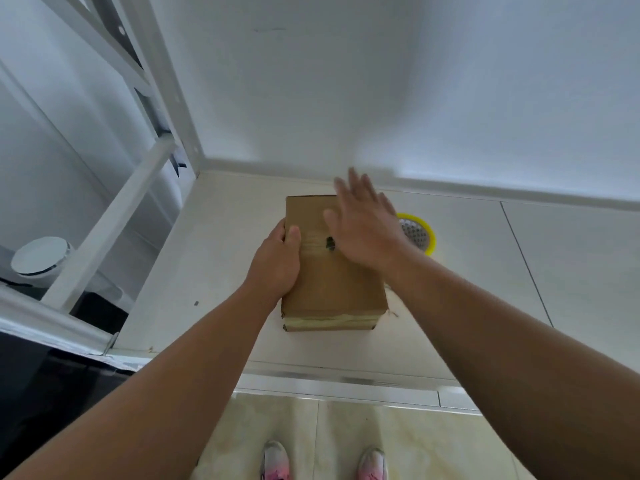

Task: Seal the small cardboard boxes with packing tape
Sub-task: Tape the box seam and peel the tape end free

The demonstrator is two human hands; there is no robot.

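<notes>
I see the left hand (277, 261) gripping the left edge of the cardboard box (332, 289), thumb on top. The right hand (363, 223) is spread flat and blurred over the box's far right corner; I cannot tell if it touches. The box lies on the tabletop (221, 271), with the yellow tape roll (420, 237) just beside it on the right.

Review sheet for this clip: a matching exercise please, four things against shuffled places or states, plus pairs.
1 brown cardboard box
2 yellow roll of packing tape
3 left hand
4 right hand

a spread open over the box
b taped around its near side
c grips the box's left edge
d right of the box, partly behind a hand

Pairs: 1-b, 2-d, 3-c, 4-a
</notes>
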